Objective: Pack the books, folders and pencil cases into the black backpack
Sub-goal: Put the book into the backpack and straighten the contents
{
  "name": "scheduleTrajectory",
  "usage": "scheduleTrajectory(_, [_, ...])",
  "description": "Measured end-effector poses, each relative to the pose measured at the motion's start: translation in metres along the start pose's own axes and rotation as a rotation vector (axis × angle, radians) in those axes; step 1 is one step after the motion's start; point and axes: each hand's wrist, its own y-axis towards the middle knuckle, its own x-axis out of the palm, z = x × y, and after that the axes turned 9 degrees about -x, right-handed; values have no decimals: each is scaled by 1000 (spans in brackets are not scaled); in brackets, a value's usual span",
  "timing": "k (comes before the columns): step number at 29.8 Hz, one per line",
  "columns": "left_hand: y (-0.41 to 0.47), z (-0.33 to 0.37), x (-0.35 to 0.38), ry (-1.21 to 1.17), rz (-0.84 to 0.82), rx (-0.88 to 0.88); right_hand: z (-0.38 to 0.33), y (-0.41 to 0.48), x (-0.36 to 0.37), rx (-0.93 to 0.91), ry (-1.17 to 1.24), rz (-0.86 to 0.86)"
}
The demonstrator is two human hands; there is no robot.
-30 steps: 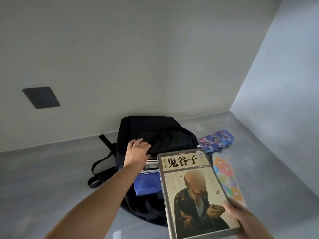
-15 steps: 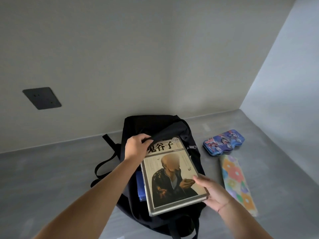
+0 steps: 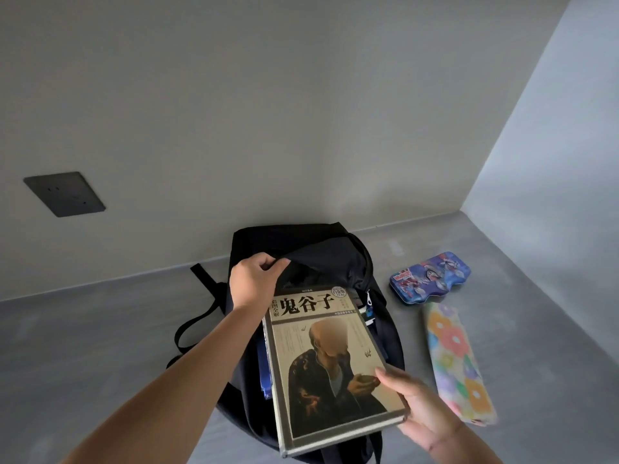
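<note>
Pinching backpack (image 3: 335,252) flap with left hand (image 3: 255,283), far left of book (image 3: 321,366), and clamping its near right corner with right hand (image 3: 420,411)

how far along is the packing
Done: what looks like a blue folder sits inside the black backpack. In hand: the left hand holds it open while the right hand holds the book at the opening. Left: the blue tin pencil case and floral pencil case lie outside.

A dark socket plate (image 3: 64,194) sits on the pale wall (image 3: 301,112).
</note>
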Motion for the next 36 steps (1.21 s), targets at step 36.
scheduleTrajectory(36, [-58, -52, 6, 243, -62, 291, 2, 64, 26, -179, -1187, -59])
